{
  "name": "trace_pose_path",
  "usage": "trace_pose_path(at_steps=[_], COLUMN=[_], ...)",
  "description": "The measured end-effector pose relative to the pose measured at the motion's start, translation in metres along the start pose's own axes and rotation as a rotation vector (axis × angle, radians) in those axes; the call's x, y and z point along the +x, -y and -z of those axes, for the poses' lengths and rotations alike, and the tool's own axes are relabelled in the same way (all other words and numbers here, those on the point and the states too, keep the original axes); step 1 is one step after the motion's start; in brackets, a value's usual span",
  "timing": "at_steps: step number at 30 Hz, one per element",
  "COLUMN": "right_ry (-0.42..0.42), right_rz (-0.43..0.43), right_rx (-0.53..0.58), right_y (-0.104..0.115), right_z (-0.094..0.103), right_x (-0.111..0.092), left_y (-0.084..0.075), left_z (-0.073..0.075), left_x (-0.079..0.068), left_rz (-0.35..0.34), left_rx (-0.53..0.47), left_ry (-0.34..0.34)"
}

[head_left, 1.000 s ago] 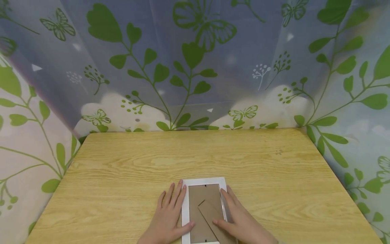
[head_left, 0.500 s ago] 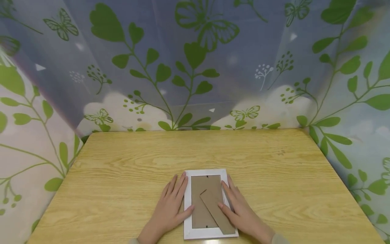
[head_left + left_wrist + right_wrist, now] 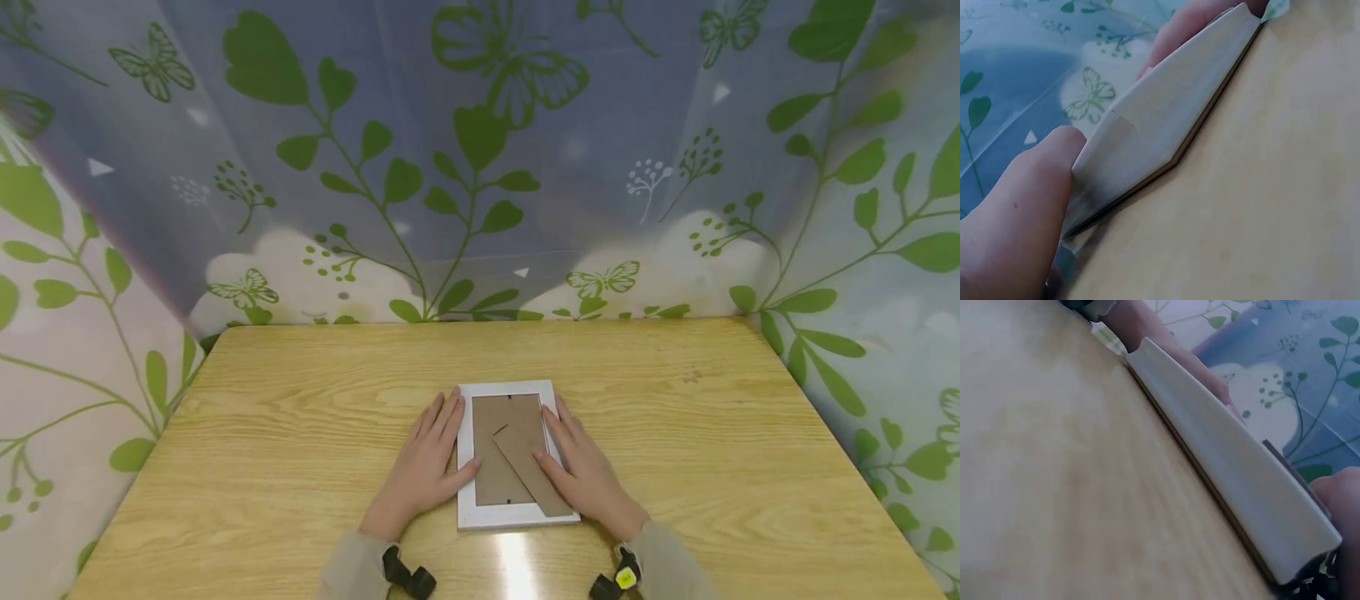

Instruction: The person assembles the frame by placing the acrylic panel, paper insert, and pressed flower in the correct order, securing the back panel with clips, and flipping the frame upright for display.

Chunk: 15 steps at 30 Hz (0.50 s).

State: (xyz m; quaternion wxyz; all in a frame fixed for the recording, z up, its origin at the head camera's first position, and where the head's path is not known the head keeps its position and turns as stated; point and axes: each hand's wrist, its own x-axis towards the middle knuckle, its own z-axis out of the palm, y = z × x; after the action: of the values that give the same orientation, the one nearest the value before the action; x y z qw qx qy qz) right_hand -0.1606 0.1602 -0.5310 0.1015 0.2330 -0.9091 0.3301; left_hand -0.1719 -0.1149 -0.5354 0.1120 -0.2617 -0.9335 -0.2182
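A white picture frame (image 3: 465, 467) lies face down on the wooden table, its brown backboard (image 3: 491, 475) and slanted easel stand (image 3: 532, 471) upward. My left hand (image 3: 423, 467) holds its left edge, fingers along the side and thumb (image 3: 1029, 200) over the rim. On the right edge, my right hand (image 3: 588, 471) holds it likewise, its thumb reaching onto the stand. From low down, the right wrist view shows the frame's white side (image 3: 1222, 450) with a thin brown layer beneath. Most of the fingers are hidden in both wrist views.
The wooden table (image 3: 315, 375) stretches around the frame, with light glaring near its front. A curtain (image 3: 480, 250) printed with leaves and butterflies hangs behind it and at both sides. Each wrist wears a black strapped device (image 3: 408, 573).
Both hands have moved the picture frame forward, away from the body. Its near edge and both wrists now show in the head view. The hold looks the same.
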Motion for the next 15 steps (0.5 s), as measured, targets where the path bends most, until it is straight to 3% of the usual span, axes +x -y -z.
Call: trace_pose_path(at_steps=[7,15], right_ry=[0.003,0.013], right_rz=[-0.014,-0.02], right_rx=[0.009,-0.08], right_y=[-0.014,-0.023], right_z=[-0.003,-0.003], right_x=[0.023,0.036], left_y=[0.015,0.023], left_z=[-0.002,-0.001], left_x=[0.02,0.032], left_rz=[0.028,0.064], left_rx=[-0.001,0.0], left_ry=[-0.006,0.016])
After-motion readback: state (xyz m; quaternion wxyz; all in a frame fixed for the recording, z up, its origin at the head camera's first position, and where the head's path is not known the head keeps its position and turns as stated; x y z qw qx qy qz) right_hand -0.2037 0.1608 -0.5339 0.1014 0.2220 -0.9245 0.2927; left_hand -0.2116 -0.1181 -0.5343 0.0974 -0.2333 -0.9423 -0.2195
